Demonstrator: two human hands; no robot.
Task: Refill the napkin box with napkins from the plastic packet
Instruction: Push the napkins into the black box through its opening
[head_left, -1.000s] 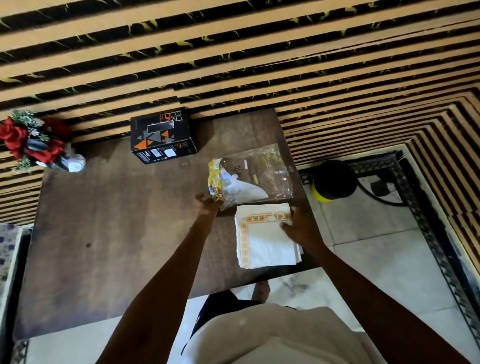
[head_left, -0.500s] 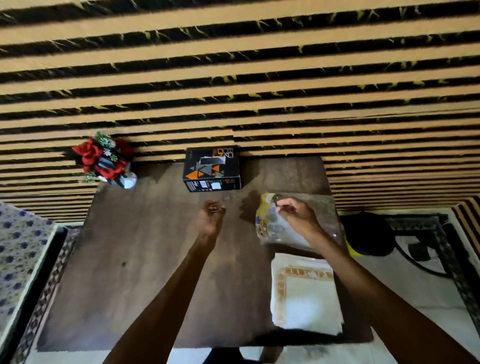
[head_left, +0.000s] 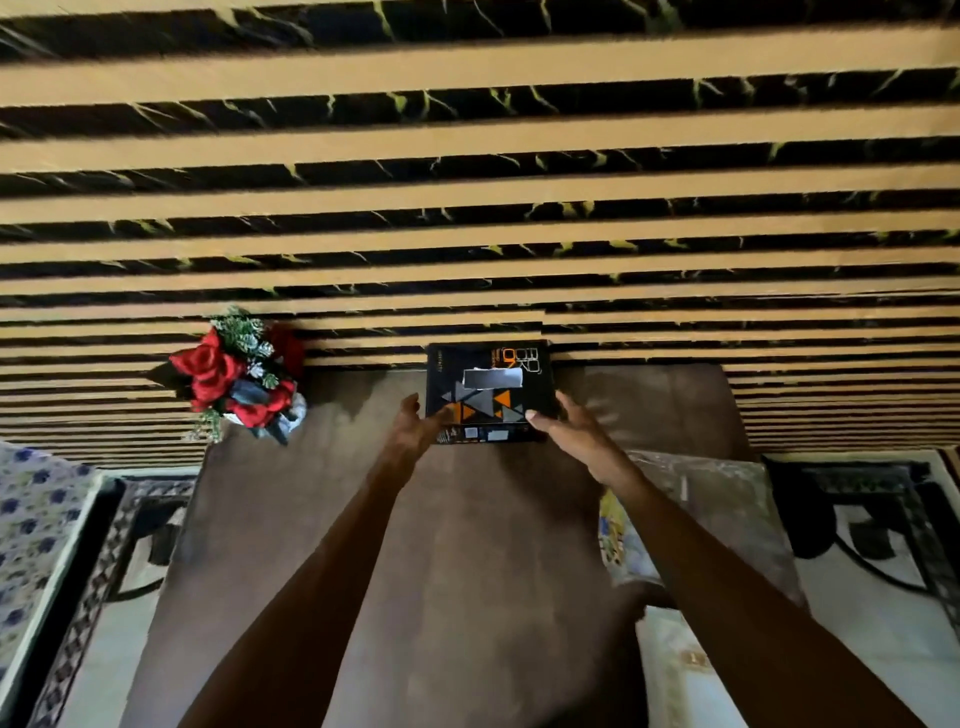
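The black napkin box (head_left: 488, 387), with orange and grey triangles and a slot in its top, stands at the back edge of the brown table (head_left: 467, 571) against the wall. My left hand (head_left: 415, 431) is at its front left corner, fingers spread, thumb touching the box. At the front right corner, my right hand (head_left: 563, 428) is also spread, with its thumb on the box. The clear plastic packet (head_left: 722, 499) lies on the right of the table, partly under my right forearm. A stack of white napkins (head_left: 675, 675) with a yellow border lies near the front right edge.
A small vase of red flowers (head_left: 239, 376) stands at the table's back left corner. A striped tan and black wall runs right behind the table. A patterned cloth (head_left: 31, 519) is on the left, and tiled floor shows on both sides.
My right hand has left the plastic packet and my left hand has moved forward; both are now at the napkin box. The view has tilted up toward the wall.
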